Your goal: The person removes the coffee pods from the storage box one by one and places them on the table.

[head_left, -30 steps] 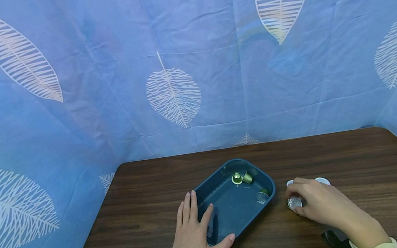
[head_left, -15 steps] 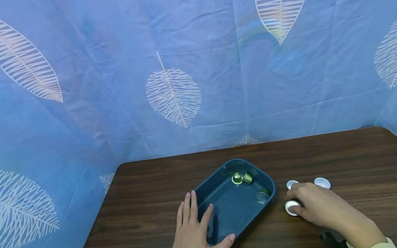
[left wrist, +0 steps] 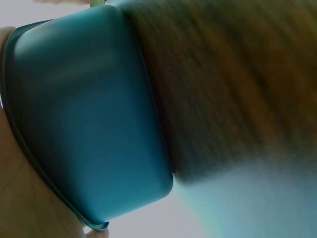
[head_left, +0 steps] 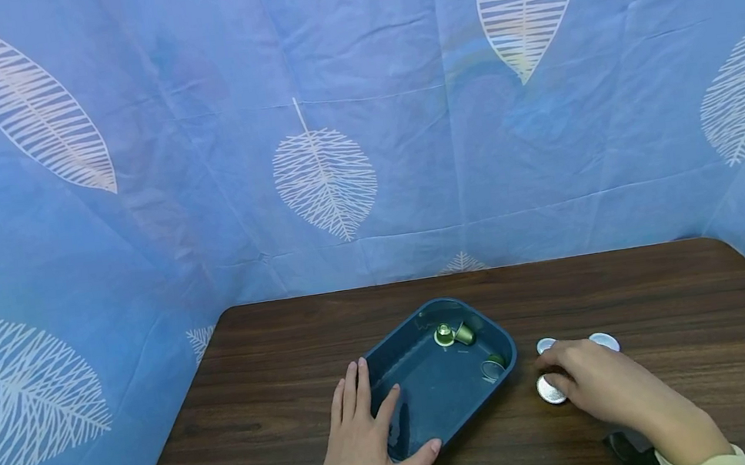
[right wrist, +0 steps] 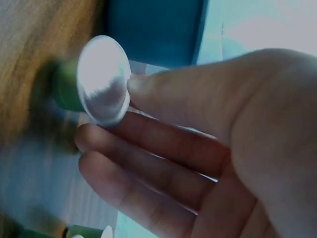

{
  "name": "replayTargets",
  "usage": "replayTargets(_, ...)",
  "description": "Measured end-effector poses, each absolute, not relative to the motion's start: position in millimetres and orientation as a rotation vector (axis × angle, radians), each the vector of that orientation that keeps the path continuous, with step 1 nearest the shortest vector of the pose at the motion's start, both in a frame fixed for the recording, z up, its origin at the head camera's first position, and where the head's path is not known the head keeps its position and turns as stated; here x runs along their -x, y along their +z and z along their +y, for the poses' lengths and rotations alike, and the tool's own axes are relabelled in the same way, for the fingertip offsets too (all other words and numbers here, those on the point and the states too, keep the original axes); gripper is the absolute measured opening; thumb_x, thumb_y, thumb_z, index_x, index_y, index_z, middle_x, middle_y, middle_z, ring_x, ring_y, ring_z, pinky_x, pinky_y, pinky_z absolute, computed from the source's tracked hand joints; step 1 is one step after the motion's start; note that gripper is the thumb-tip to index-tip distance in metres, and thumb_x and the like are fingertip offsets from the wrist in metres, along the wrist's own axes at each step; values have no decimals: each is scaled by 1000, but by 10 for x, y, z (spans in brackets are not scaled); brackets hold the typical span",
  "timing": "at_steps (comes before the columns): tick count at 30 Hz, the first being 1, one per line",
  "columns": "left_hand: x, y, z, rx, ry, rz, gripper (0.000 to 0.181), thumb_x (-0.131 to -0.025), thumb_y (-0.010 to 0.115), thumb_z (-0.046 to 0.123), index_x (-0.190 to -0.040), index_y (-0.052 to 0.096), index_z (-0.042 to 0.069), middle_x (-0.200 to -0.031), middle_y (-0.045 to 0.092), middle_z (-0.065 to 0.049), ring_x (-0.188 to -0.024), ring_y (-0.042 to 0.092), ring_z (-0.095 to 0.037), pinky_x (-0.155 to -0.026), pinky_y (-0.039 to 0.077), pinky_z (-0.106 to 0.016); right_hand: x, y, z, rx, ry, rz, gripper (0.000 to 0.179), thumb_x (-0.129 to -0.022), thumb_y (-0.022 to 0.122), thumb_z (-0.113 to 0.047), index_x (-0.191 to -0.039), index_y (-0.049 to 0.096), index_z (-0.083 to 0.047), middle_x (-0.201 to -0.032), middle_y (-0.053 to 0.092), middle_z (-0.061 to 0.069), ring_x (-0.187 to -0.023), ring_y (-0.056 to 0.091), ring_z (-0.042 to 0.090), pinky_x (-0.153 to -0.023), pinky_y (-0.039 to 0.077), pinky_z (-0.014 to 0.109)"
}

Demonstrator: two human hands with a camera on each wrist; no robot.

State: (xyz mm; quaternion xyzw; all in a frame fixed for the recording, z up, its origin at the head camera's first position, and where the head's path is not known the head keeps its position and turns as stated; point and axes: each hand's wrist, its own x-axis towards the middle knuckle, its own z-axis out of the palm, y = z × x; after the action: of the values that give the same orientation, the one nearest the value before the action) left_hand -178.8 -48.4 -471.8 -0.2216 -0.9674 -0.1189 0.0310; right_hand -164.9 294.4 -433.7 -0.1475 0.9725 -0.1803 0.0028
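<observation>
In the head view my left hand lies spread over the near left end of a dark blue tray, fingers straight at its rim. Inside the tray's far right end are several green coffee capsules. To the right of the tray, my right hand pinches a green coffee capsule at the edge of its silver lid. The right wrist view shows the thumb tip on the lid's rim and the lid facing the palm. Part of the index finger is hidden behind the capsule.
Two more capsules with pale lids, a left one and a right one, stand just beyond my right hand on the dark wooden table. A blue leaf-patterned cloth hangs behind the table.
My right hand has shifted slightly toward the near side, and the pinched capsule's lid has turned more into view. The capsules behind it show more. My left hand and the tray stay put.
</observation>
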Motion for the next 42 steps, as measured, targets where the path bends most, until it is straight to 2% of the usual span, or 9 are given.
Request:
replayTargets(2,1790,-4722,-485,688,-364,-2975,88,-77,36,88,-141,52,28,-164,0,-11,-151,0,-31,-116,13,-62,1640,-4326,2948,456,-568,3068,13,-84,74,-19,-95,72,-25,-93,68,-13,-81,62,2,-67,52,25)
replayTargets(6,1793,-4729,-488,690,-372,-2974,88,-78,35,88,-141,51,28,-164,-1,-11,-151,-1,-31,-116,13,-62,1630,-4309,2943,480,-591,3042,17,-79,79,-24,-92,69,-26,-88,65,-16,-76,59,-1,-64,50,24)
replayTargets(13,1794,-4735,-492,694,-367,-2974,88,-77,35,88,-141,51,29,-164,-3,-10,-151,-1,-31,-116,13,-62,1653,-4343,2969,562,-671,3017,16,-82,73,-7,-82,66,-22,-75,59,-14,-62,46,-5,-53,42,20)
replayTargets(17,1793,-4730,-486,687,-351,-2971,88,-78,36,87,-142,51,29,-164,-1,-10,-151,0,-31,-116,13,-62,1668,-4358,2985,577,-709,3006,23,-83,67,3,-82,67,-20,-77,62,-12,-64,47,-4,-53,41,20)
replayTargets(21,1781,-4721,-481,677,-333,-2970,89,-77,36,88,-142,51,29,-164,0,-12,-151,0,-31,-116,13,-61,1675,-4361,2982,534,-724,2994,25,-82,67,5,-82,67,-20,-79,63,-12,-67,49,-2,-54,42,21)
replayTargets(27,1781,-4715,-482,676,-355,-2985,88,-77,37,88,-141,52,29,-164,-1,-11,-151,0,-31,-116,13,-62,1648,-4318,3004,504,-687,3015,21,-83,70,0,-84,67,-21,-83,65,-11,-72,54,-3,-57,46,22)
replayTargets(31,1779,-4708,-489,682,-368,-2988,88,-77,37,88,-140,52,29,-164,-2,-10,-151,-1,-31,-116,13,-62,1611,-4271,2999,456,-660,3025,14,-81,76,-17,-84,65,-26,-83,63,-15,-73,55,-3,-60,47,23)
replayTargets(35,1779,-4710,-491,677,-384,-2987,88,-77,36,88,-140,53,29,-164,-1,-10,-151,-1,-31,-115,13,-62,1587,-4269,2954,438,-594,3037,22,-74,83,-29,-77,61,-32,-76,56,-20,-67,49,-2,-58,42,23)
replayTargets(42,1774,-4707,-484,679,-337,-2982,90,-77,34,89,-141,51,29,-164,0,-10,-151,1,-31,-116,13,-61,1589,-4292,2934,353,-481,3057,30,-69,86,-24,-73,58,-31,-73,56,-18,-62,43,2,-53,37,25)
